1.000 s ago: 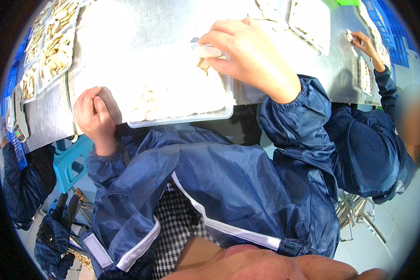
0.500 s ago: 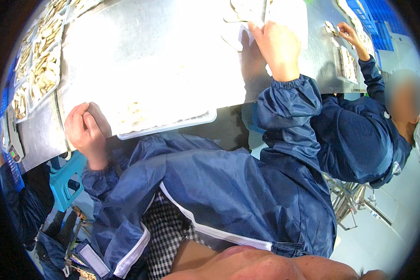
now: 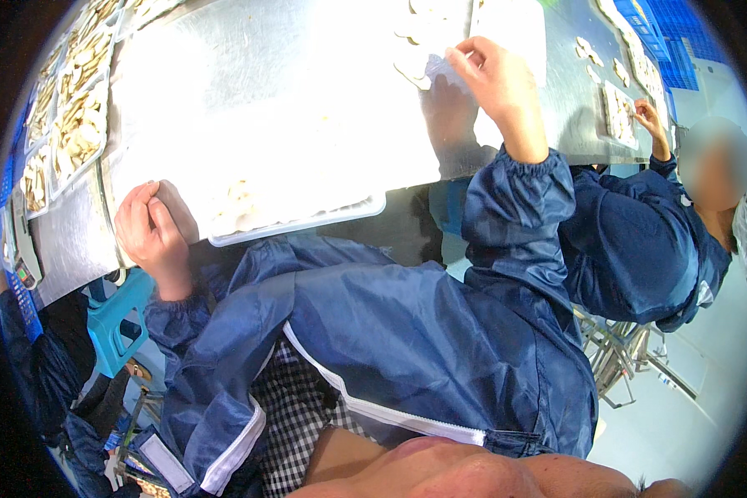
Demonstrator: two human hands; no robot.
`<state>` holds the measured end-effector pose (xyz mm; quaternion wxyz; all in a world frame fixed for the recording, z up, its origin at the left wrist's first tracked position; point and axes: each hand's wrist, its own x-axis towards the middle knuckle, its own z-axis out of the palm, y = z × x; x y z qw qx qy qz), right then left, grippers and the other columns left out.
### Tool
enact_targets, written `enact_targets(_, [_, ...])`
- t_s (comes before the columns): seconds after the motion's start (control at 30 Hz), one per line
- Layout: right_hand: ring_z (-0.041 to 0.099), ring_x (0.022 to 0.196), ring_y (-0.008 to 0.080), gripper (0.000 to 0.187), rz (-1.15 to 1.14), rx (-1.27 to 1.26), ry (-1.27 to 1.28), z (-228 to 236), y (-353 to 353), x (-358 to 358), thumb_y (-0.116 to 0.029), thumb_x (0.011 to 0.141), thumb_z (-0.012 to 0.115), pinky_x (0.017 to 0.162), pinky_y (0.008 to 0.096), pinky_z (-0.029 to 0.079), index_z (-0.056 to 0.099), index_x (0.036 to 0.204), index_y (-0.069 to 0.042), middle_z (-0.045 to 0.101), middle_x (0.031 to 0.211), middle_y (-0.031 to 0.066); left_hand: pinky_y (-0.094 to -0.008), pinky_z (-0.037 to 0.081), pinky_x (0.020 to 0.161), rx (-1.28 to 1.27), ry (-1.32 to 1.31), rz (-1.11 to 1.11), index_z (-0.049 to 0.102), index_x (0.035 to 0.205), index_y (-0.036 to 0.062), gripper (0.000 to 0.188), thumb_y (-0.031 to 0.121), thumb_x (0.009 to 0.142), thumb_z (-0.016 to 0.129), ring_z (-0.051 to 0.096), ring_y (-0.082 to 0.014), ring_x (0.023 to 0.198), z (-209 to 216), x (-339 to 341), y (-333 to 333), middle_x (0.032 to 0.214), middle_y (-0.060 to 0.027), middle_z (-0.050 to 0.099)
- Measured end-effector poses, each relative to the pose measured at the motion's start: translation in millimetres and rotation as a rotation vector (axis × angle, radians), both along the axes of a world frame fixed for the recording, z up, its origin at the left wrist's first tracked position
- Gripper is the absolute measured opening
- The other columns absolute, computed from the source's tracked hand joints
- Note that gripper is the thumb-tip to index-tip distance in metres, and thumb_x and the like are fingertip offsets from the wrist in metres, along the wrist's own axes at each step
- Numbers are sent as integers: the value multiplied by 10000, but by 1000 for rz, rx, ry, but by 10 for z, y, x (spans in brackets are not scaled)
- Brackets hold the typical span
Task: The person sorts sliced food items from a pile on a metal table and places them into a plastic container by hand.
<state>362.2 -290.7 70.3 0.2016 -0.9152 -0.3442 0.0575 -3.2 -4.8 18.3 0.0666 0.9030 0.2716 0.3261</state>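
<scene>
My left hand rests at the near left edge of the metal table, fingers loosely bent and apart, with nothing visible in them. To the right, my right hand hovers above the table with thumb and fingers apart; I see nothing between them. Just left of its fingertips lie several pale slices, which look like sliced mushroom. Between my hands, at the near edge, sits a shallow clear tray with pale pieces in it. Glare washes out much of its contents.
Clear trays of slices line the far left. A scale stands at the left edge, above a turquoise stool. On the right, a co-worker reaches to a small tray. Blue crates stand behind.
My right hand has drawn back and slightly right from the pale slices. The left hand stays put. The co-worker's hand has moved down from loose slices to the small tray.
</scene>
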Motion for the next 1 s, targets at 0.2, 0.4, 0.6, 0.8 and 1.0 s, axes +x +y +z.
enact_targets(0.2, [671,1021,320,248,473,136,-94,-54,116,59,-97,857,653,883,389,540,728,1093,-91,677,1126,116,-420,493,914,-2,-10,-24,725,1008,25,173,25,909,584,646,-319,991,-2,0,24,1053,-138,712])
enact_targets(0.4, [676,1021,281,239,589,85,-191,-138,160,226,-119,883,654,868,346,536,719,1111,-86,678,1139,78,-419,493,915,1,2,-18,721,1017,17,182,18,913,571,646,-321,982,45,6,19,1050,-142,712])
enact_targets(0.6, [696,900,265,242,337,-197,-176,13,151,2,-199,854,712,788,357,545,712,1062,-75,700,979,93,-416,497,904,17,-19,-18,722,990,21,169,5,898,581,648,-315,966,2,-10,26,1033,-142,714])
enact_targets(0.8, [688,872,266,280,549,253,-141,232,401,-661,-144,787,771,776,365,536,683,1032,-41,688,910,94,-406,485,947,-14,17,2,729,1022,28,187,27,917,575,655,-320,1026,-38,-68,77,1076,-143,725])
enact_targets(1.0, [665,886,273,256,610,247,-301,21,521,-868,-148,765,769,814,387,495,683,996,-78,667,939,73,-412,495,903,24,-26,-28,727,986,33,178,1,879,588,649,-310,964,-49,9,54,1026,-135,717])
